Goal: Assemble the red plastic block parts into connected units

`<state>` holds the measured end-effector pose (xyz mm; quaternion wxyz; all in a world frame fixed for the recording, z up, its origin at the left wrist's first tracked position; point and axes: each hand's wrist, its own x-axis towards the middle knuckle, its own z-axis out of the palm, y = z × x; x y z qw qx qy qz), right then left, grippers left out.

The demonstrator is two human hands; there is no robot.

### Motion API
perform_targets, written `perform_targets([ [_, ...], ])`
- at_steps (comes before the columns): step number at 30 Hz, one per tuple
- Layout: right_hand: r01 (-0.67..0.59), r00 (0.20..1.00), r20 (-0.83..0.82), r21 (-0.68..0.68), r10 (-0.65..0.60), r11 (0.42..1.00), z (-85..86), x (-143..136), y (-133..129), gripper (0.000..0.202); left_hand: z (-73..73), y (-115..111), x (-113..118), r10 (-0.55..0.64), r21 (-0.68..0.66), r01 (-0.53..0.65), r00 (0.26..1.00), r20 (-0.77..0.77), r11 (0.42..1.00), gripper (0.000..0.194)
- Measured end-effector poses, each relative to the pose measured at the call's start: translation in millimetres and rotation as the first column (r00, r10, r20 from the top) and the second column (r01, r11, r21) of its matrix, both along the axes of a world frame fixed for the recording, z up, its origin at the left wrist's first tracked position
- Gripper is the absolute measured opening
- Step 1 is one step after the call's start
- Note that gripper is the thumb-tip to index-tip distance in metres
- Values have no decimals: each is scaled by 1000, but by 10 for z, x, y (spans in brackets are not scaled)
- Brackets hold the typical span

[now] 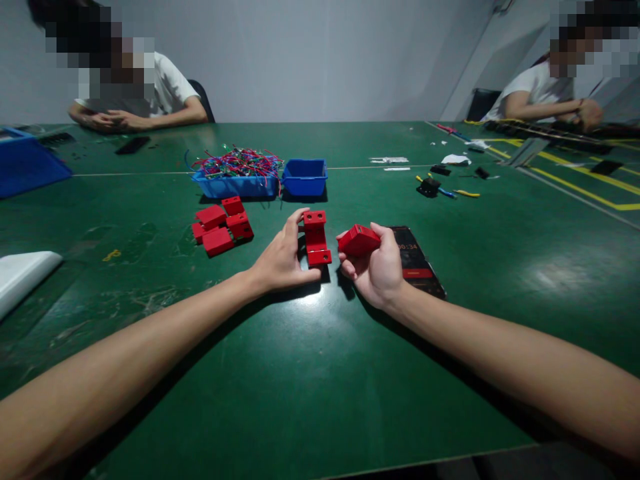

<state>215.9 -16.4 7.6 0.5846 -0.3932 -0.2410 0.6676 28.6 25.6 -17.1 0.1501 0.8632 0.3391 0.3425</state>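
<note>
Near the middle of the green table, my left hand (286, 259) holds a red U-shaped bracket (316, 238) between thumb and fingers, its open side facing right. To its right, my right hand (379, 270) grips a red ribbed block (359, 241), with the fingers curled beneath it. The two red parts are apart. Several more red blocks (218, 241) lie in a loose group to the left of my left hand. A phone (417, 273) showing a timer lies just behind and right of my right hand, partly hidden by it.
Beyond my hands stand a blue tray (235, 187) heaped with red and blue wires and a smaller blue bin (305, 179). Pliers (467, 194) and black pieces lie at the right. A white object (25, 277) is at the left edge. Two people sit across the table (280, 400).
</note>
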Motion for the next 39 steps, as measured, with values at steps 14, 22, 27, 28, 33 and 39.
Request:
perform_targets([
  [14, 32, 998, -53, 140, -25, 990, -120, -28, 57, 27, -25, 21, 20, -6, 25, 6, 1000, 2, 1000, 102],
  [22, -8, 999, 33, 200, 1, 980, -86, -44, 23, 38, -24, 30, 10, -8, 33, 8, 1000, -2, 999, 103],
  [27, 0, 998, 62, 236, -15, 972, -52, -62, -26, 57, -34, 43, 2, -11, 50, 11, 1000, -1, 999, 104],
  [28, -1, 998, 62, 250, -15, 968, -54, -64, -33, 61, -33, 43, 1, -13, 50, 13, 1000, 2, 999, 104],
  [33, -5, 996, 87, 273, -20, 962, -75, -69, -48, 51, -20, 38, 2, -56, 43, 55, 998, 32, 998, 106],
  [39, 2, 991, 131, 291, -41, 957, -51, -76, -73, 41, -27, 53, 1, -122, 63, 118, 990, 70, 991, 107],
])
